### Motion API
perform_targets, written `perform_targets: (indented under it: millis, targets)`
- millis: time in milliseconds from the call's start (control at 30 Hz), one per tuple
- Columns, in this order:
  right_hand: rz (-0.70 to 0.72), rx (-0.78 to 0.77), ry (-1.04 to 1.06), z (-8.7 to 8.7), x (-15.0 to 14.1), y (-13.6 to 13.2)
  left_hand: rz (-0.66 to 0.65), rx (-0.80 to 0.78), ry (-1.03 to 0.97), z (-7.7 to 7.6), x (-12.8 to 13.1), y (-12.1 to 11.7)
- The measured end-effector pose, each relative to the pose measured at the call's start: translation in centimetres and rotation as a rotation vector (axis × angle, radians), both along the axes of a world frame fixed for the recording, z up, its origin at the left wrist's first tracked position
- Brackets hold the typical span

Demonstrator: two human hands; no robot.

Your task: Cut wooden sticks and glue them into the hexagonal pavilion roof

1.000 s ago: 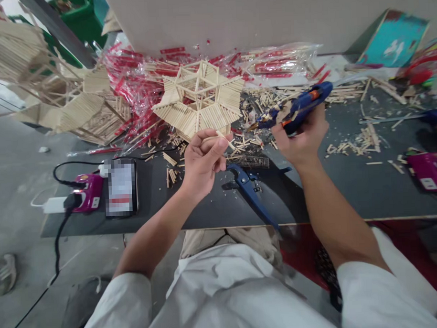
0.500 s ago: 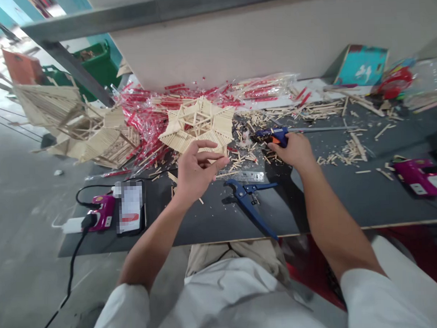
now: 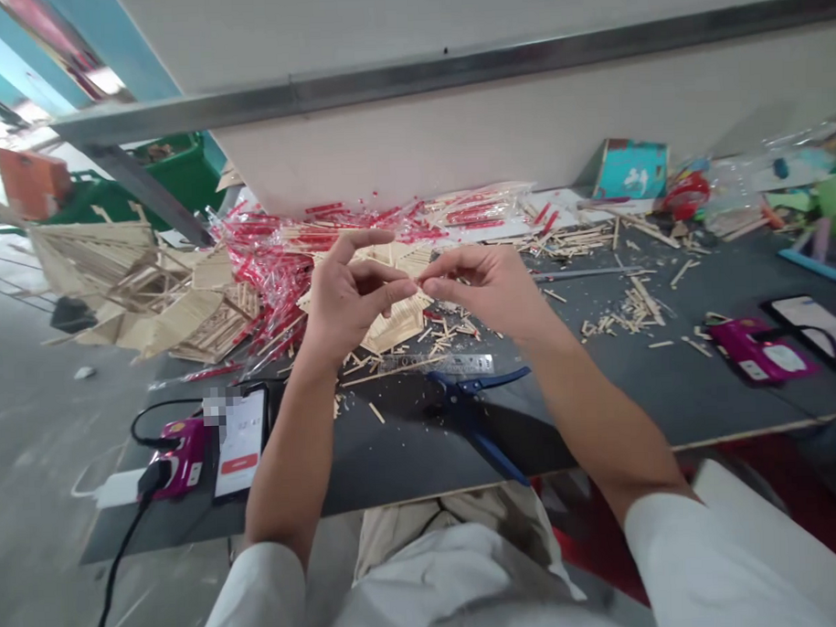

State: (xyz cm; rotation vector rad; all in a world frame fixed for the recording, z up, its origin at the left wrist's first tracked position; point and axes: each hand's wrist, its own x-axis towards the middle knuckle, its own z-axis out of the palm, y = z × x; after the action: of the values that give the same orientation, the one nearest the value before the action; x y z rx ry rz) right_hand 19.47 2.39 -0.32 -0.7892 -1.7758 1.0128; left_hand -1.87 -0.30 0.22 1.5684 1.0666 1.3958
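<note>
Clock positions were read from the meeting fingertips, with 12 toward the wall. The left hand (image 3: 342, 302) had its thumb and middle finger pressed together, forefinger raised apart. The right hand (image 3: 489, 288) had its grip closed at thumb and forefinger, its tips against or just beside the left's. Whether either grip pinched a small piece could not be told.

The star-shaped stick model (image 3: 396, 327) stood on the desk (image 3: 396, 461) behind the hands, partly hidden by them; contact with it could not be confirmed. Loose sticks (image 3: 641, 306) lay at 3 o'clock. A metal ruler (image 3: 475, 364) lay near 5, with the blue cutter (image 3: 478, 432) nearer the person.

At 8 o'clock: a phone (image 3: 241, 448), just beside a purple power socket (image 3: 182, 454). At 9: a larger stick model (image 3: 178, 313). At 10: red and clear wrappers (image 3: 275, 259). At 2: a turquoise board (image 3: 632, 171) near the wall (image 3: 453, 148).
</note>
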Motion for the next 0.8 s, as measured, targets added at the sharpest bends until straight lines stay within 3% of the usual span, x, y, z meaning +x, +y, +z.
perform_targets:
  millis: [233, 400, 633, 800]
  targets:
    - [-0.011, -0.014, 0.133, -1.0, -2.2, 0.6, -0.013, 0.038, 0.028, -0.7, -1.3, 1.3]
    - [0.115, 0.016, 0.181, -0.2, -2.6, 1.7, -0.011, 0.042, 0.022, -0.7, -1.6, 2.0]
    - [0.273, -0.091, 0.121, 0.2, -2.6, 2.8, 0.015, -0.089, -0.014, -0.4, -1.5, 2.1]
    - [0.175, -0.056, 0.092, 0.2, -1.9, 3.3, 0.108, -0.042, 0.007, -0.1, -2.5, 2.4]
